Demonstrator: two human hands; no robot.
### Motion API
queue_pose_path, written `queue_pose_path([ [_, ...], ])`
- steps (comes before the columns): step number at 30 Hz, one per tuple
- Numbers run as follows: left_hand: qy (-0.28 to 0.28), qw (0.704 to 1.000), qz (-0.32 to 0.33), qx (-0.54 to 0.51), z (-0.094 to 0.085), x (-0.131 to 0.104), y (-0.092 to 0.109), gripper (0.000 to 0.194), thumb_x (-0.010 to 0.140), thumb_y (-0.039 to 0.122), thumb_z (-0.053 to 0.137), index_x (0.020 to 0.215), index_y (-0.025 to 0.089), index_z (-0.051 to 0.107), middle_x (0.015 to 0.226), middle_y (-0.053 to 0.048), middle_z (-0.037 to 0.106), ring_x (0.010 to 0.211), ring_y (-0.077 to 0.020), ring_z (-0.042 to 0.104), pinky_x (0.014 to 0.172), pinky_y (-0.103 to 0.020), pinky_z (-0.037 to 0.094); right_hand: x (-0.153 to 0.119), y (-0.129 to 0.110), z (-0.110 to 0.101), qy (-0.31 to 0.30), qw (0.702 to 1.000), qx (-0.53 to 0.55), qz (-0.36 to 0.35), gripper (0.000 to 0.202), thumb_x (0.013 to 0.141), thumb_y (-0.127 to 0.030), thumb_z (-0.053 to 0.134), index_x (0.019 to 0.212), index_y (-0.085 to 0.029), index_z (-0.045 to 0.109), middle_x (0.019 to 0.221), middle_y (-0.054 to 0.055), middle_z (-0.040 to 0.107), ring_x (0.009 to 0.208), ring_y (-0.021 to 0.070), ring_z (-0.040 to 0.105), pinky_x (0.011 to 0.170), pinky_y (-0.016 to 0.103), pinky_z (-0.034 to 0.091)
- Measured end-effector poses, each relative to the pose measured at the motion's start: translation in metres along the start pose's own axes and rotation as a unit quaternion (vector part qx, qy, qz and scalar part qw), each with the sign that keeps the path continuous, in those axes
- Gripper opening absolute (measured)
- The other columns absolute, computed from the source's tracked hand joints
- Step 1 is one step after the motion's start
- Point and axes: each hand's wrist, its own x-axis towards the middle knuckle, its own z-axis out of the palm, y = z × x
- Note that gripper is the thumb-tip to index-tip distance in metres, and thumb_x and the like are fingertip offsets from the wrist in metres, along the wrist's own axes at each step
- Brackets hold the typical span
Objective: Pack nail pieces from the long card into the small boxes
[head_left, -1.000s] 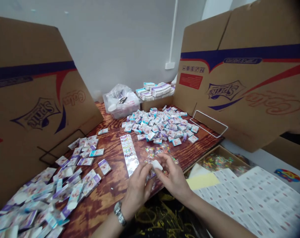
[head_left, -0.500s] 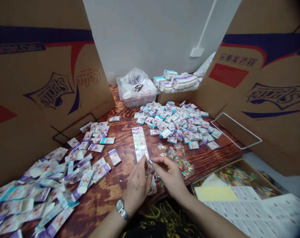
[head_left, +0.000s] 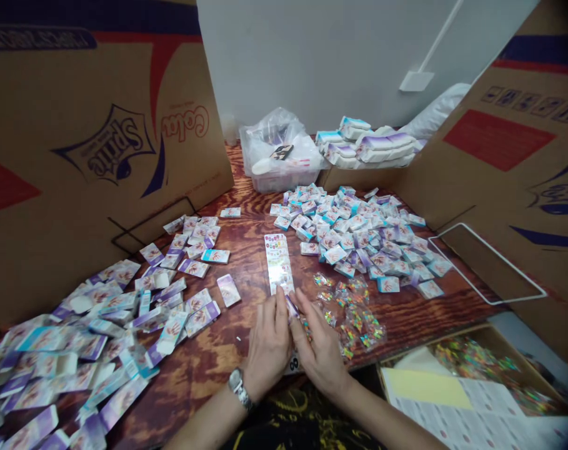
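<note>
A small purple-and-white carton [head_left: 292, 307] is held between the fingertips of the left hand [head_left: 269, 337] and the right hand [head_left: 323, 353]. It is tilted, and the fingers hide most of it, so its flaps cannot be made out. Just beyond the fingertips, a long, narrow sticker strip [head_left: 279, 265] lies flat on the tabletop [head_left: 246, 240], pointing away from the person. Rows of small coloured motifs run across its white far part; the nearer part shines with glare, and its near end is covered by the hands.
</note>
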Motion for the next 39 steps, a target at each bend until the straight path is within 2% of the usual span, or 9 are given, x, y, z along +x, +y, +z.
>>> queue_pose_path([
  [4,-0.015,0.999,-0.021,-0.02,0.005,0.002,-0.002,0.065,0.09,0.014,0.033,0.143,0.01,-0.005,0.111,-0.02,0.051,0.099,-0.0269,0.05,0.079,-0.043,0.047,0.008,0.006,0.006,-0.071,0.996,0.06,0.018,0.043,0.092,-0.019,0.04,0.135,-0.02,0.041,0.128,0.01,0.054,0.115,0.0209,0.052,0.097,0.039,0.045],
  [7,-0.05,0.997,-0.022,-0.049,0.001,0.004,-0.012,0.069,0.089,0.021,0.039,0.144,0.013,-0.002,0.123,-0.019,0.046,0.109,-0.0276,0.047,0.086,-0.043,0.045,0.027,0.027,-0.003,-0.074,0.973,0.178,0.127,0.033,0.089,-0.026,0.049,0.121,-0.021,0.055,0.118,0.008,0.062,0.107,0.0206,0.058,0.092,0.038,0.049],
  [13,-0.069,0.997,-0.028,-0.021,0.001,-0.006,-0.036,0.05,0.09,0.03,0.043,0.137,0.017,0.031,0.129,-0.015,0.047,0.121,-0.0278,0.042,0.097,-0.046,0.04,0.085,0.096,-0.035,0.214,0.863,0.377,0.258,0.047,0.085,-0.051,0.049,0.124,-0.024,0.049,0.122,0.009,0.059,0.105,0.0198,0.06,0.09,0.04,0.05],
  [18,-0.138,0.989,0.026,0.043,0.026,-0.02,-0.032,0.044,0.086,0.032,0.05,0.126,0.014,0.047,0.129,-0.016,0.05,0.123,-0.0348,0.04,0.096,-0.054,0.039,0.095,0.116,-0.005,-0.112,0.974,0.155,0.121,0.063,0.077,-0.051,0.06,0.131,-0.021,0.045,0.132,0.013,0.05,0.122,0.027,0.046,0.102,0.049,0.036],
  [22,-0.147,0.986,0.025,0.079,0.039,-0.026,-0.031,0.043,0.084,0.032,0.054,0.123,0.015,0.051,0.131,-0.015,0.05,0.123,-0.037,0.039,0.095,-0.057,0.038,0.099,0.122,0.024,-0.337,0.929,-0.111,-0.105,0.073,0.074,-0.046,0.066,0.134,-0.015,0.04,0.144,0.017,0.031,0.135,0.0328,0.021,0.107,0.055,0.017],
  [28,-0.133,0.99,0.017,0.044,0.042,-0.031,-0.038,0.049,0.085,0.031,0.052,0.131,0.015,0.041,0.134,-0.017,0.045,0.127,-0.0336,0.036,0.097,-0.055,0.037,0.087,0.129,0.035,-0.323,0.904,-0.205,-0.193,0.047,0.084,-0.032,0.059,0.127,-0.017,0.049,0.132,0.014,0.05,0.128,0.0296,0.037,0.105,0.053,0.026],
  [34,-0.03,0.993,-0.077,-0.085,0.016,-0.007,-0.052,0.078,0.084,0.035,0.053,0.143,0.012,0.008,0.147,-0.02,0.018,0.137,-0.0313,0.013,0.104,-0.051,0.028,0.088,0.077,-0.005,-0.319,0.928,-0.107,-0.158,0.033,0.088,-0.023,0.052,0.12,-0.028,0.056,0.126,0.005,0.057,0.116,0.0222,0.052,0.097,0.046,0.041],
  [36,-0.033,0.984,-0.09,-0.15,0.009,0.004,-0.06,0.063,0.084,0.036,0.053,0.137,0.015,0.028,0.14,-0.017,0.036,0.131,-0.0303,0.028,0.101,-0.049,0.032,0.099,0.057,-0.025,-0.369,0.92,0.006,-0.132,0.032,0.093,-0.022,0.042,0.122,-0.027,0.055,0.114,0.002,0.064,0.102,0.0151,0.061,0.088,0.033,0.049],
  [39,-0.092,0.938,-0.157,-0.296,0.006,0.013,-0.064,0.025,0.087,0.036,0.047,0.095,0.016,0.061,0.09,-0.006,0.065,0.087,-0.02,0.059,0.077,-0.033,0.046,0.111,0.039,-0.044,-0.318,0.944,0.055,-0.064,0.03,0.094,-0.025,0.038,0.116,-0.025,0.059,0.1,0.0,0.069,0.088,0.0147,0.065,0.076,0.03,0.053],
])
